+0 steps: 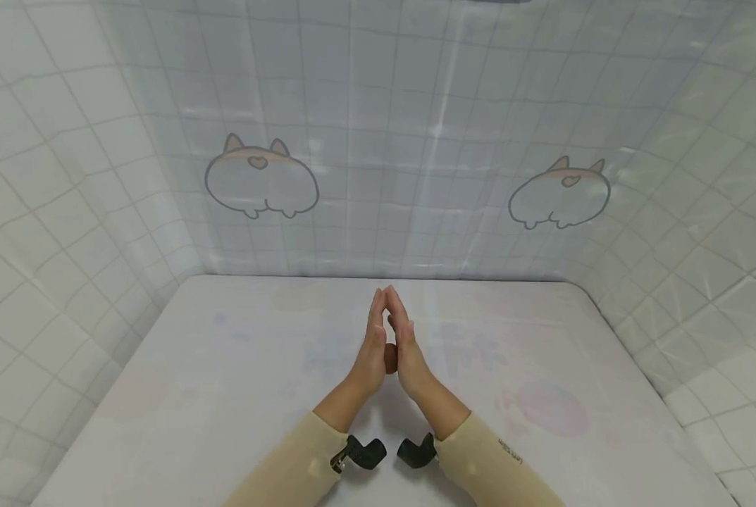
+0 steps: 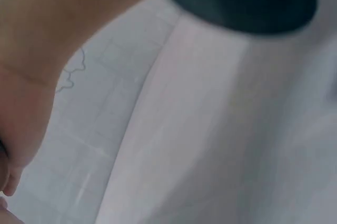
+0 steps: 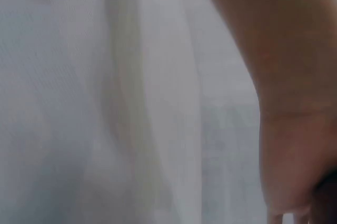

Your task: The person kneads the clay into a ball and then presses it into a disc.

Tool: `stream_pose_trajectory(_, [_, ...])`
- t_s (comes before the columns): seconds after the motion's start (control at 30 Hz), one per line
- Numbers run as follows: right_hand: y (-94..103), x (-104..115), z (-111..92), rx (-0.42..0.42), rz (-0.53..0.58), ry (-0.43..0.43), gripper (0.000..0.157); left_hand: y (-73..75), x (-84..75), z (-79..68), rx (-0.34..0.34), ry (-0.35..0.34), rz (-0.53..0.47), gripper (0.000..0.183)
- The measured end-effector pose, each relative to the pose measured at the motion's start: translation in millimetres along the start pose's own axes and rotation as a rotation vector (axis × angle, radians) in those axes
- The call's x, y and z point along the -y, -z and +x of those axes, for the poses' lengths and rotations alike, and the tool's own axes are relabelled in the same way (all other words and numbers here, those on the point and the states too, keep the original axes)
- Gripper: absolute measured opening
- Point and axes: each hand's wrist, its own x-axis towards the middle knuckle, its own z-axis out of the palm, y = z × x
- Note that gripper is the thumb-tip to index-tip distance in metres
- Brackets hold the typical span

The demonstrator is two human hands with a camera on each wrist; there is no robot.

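My left hand (image 1: pixel 370 358) and right hand (image 1: pixel 413 360) face each other palm to palm over the white table, fingers straight and pointing away, with the fingertips meeting. Pressed between the palms is a small brown rounded lump (image 1: pixel 391 359). Most of it is hidden by the hands, so its kind cannot be told. At the left edge of the left wrist view, the left palm (image 2: pixel 23 124) shows beside a sliver of the brown lump (image 2: pixel 2 170). The right wrist view has the right palm (image 3: pixel 289 166) with the dark brown lump (image 3: pixel 327 205) against it.
The table (image 1: pixel 225 394) has a pale, faintly patterned top. Grid-patterned curtains (image 1: pixel 390 176) with drawn animal outlines hang behind it and on both sides. A black wrist camera mount (image 1: pixel 368 453) sits on the left sleeve, another mount (image 1: pixel 417 451) on the right.
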Motion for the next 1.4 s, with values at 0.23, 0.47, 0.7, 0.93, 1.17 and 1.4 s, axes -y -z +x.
stream_pose_trajectory(0.23, [7.4,-8.5,5.3,-0.027,-0.063,-0.043,0.073,-3.4,-7.2,-1.0,0.003,-0.053,-0.044,0.081])
stream_pose_trajectory(0.47, [7.4,-15.7,5.9,0.015,-0.004,-0.095,0.08,2.6,-16.6,3.7,-0.04,-0.05,-0.115,0.09])
stream_pose_trajectory(0.7, [-0.2,-11.9,-0.6,0.123,0.008,-0.044,0.081,13.0,-9.3,12.2,-0.129,-0.027,-0.145,0.095])
stream_pose_trajectory(0.93, [-4.9,-6.1,-2.5,0.152,0.033,0.072,0.083,17.9,3.1,14.7,-0.151,0.026,-0.155,0.095])
stream_pose_trajectory(1.17, [-1.9,-1.6,0.0,-0.036,0.009,0.075,0.078,7.5,6.6,4.6,-0.019,-0.063,-0.036,0.088])
stream_pose_trajectory(1.4, [8.3,-2.6,6.9,-0.165,-0.012,-0.065,0.083,0.3,-1.4,-4.5,0.115,-0.044,-0.132,0.081])
